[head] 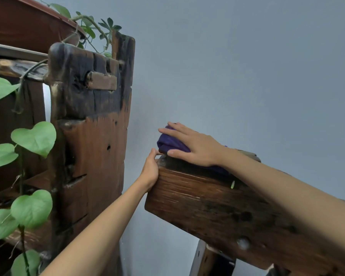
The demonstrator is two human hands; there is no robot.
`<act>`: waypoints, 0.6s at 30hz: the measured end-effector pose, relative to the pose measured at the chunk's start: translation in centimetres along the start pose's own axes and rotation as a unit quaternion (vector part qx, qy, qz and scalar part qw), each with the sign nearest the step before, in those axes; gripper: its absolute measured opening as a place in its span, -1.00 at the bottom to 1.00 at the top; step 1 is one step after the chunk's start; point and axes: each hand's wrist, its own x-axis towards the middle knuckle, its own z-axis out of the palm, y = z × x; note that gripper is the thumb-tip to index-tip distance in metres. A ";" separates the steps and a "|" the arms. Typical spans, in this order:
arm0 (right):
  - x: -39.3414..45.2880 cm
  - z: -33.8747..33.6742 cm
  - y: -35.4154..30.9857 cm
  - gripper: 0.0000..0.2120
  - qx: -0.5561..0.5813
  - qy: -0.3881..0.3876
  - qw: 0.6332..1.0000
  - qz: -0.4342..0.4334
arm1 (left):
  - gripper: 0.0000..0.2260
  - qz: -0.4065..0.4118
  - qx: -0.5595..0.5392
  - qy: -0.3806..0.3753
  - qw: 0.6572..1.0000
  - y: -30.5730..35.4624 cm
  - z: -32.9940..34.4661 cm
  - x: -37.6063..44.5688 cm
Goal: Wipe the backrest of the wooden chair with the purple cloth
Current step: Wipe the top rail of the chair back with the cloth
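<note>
Wiping the backrest's top edge

My right hand (195,148) presses the purple cloth (168,143) flat-fingered on the chair backrest (207,206) end; my left hand (150,170) grips its corner. Next, probably sweep along the rail.

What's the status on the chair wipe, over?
Right hand flat on purple cloth, atop backrest. Left hand grips backrest's end. Wooden shelf and wall close by.

Both arms reach forward, hands close together.
Right hand (193,145) lies flat, fingers straight, palm down; left hand (150,169) curls its fingers in a grip.
</note>
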 end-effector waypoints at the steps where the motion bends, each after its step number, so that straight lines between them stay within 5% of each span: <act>1: -0.9 0.2 0.0 -0.47 -0.045 0.014 0.999 -0.019 | -0.48 0.003 -0.004 -0.006 1.000 0.1 -0.1 0.1; 10: -12.2 1.6 5.2 -0.54 -0.305 0.061 0.942 -0.124 | -0.43 -0.011 -0.010 0.006 1.000 0.2 0.1 0.1; 18: -20.5 10.8 5.4 -0.45 -0.395 0.143 0.907 0.006 | -0.38 -0.010 0.000 0.008 1.000 -0.4 0.4 0.9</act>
